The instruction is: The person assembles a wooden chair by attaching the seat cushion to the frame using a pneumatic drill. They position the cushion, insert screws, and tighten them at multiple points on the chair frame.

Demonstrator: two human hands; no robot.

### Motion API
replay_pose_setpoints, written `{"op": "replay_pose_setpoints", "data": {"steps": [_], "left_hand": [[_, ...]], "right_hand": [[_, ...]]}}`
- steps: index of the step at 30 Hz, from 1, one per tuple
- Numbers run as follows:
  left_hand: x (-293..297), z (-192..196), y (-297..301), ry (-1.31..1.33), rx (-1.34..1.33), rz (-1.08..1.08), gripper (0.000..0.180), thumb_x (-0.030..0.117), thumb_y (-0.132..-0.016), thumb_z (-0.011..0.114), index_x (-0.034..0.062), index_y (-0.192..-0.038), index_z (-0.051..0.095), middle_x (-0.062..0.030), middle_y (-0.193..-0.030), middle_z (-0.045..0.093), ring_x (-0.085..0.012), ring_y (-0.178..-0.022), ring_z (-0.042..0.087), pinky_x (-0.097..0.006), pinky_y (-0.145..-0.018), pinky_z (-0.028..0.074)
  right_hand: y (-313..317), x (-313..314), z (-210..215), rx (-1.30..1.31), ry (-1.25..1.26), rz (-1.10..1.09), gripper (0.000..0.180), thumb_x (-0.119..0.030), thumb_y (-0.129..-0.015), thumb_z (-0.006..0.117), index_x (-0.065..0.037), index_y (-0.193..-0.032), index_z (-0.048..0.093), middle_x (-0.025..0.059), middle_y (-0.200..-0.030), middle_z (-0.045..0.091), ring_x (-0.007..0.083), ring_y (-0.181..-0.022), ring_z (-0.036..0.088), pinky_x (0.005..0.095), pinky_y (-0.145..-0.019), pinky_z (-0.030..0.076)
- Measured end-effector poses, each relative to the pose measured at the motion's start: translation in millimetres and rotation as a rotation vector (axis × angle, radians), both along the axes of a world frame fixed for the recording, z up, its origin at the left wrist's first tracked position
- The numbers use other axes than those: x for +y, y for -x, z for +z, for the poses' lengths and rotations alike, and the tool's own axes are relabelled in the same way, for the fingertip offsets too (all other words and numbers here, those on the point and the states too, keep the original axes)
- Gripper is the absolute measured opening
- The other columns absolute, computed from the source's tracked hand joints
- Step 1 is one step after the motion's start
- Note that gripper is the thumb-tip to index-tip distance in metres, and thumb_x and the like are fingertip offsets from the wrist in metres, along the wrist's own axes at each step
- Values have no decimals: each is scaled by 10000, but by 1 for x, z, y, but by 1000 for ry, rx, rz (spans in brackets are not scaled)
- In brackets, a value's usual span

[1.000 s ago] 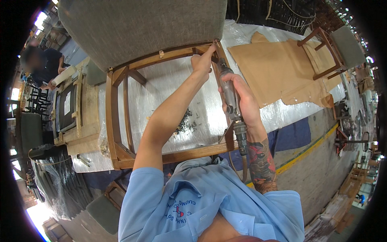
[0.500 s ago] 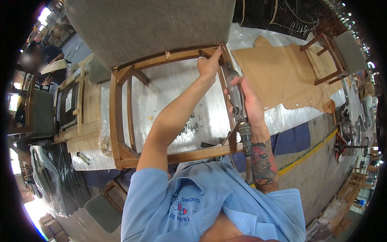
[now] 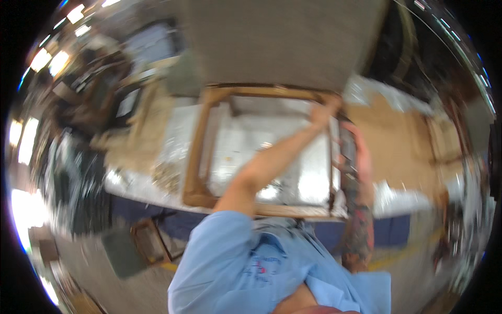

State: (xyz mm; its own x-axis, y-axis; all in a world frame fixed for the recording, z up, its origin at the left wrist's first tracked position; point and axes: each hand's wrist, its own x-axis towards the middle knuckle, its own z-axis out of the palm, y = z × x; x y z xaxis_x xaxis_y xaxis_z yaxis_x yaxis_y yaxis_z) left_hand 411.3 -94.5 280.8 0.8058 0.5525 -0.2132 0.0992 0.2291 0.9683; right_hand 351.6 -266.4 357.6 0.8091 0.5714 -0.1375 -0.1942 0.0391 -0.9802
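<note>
A wooden chair frame (image 3: 196, 152) lies in front of me, with its grey upholstered panel (image 3: 282, 47) on the far side. At the frame's far right corner is my left hand (image 3: 325, 112), its fingers closed and blurred by motion. Whatever they may pinch is too small to make out. My right hand (image 3: 363, 157) is wrapped round a grey power screwdriver (image 3: 349, 167), held along the frame's right rail. The tool's far end points at the corner beside my left fingers; its tip is lost in the blur.
Clear plastic film (image 3: 180, 125) covers the worktable under the frame. Brown sheet material (image 3: 387, 146) lies to the right. At the lower left stands a grey-seated chair (image 3: 123, 251), and behind it a plastic-wrapped dark stack (image 3: 78, 183).
The whole view has swung, so the frame and both hands appear farther right and lower, with blur. Both hands stay at the same corner, the screwdriver still in the right one.
</note>
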Motion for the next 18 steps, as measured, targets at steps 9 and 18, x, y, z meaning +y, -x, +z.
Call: {"op": "replay_pose_setpoints", "data": {"steps": [9,18], "left_hand": [[-9,-7,-16,-5,91,45,555,461,-768,764,-49,-981,721,-181,-928,720,-230,-877,685,-352,-775,516],[21,12,19,168,36,-392,460,492,-839,719,44,-814,616,32,-556,392,-97,-415,310,-262,-400,208]], "right_hand": [[-8,-12,13,362,-229,54,445,-508,-1041,329,-193,-1337,431,72,-964,590,163,-539,573,309,-396,480],[-12,-5,15,211,-80,79,442,-466,-1052,316,-154,-1321,476,43,-935,616,122,-530,548,257,-400,457]]}}
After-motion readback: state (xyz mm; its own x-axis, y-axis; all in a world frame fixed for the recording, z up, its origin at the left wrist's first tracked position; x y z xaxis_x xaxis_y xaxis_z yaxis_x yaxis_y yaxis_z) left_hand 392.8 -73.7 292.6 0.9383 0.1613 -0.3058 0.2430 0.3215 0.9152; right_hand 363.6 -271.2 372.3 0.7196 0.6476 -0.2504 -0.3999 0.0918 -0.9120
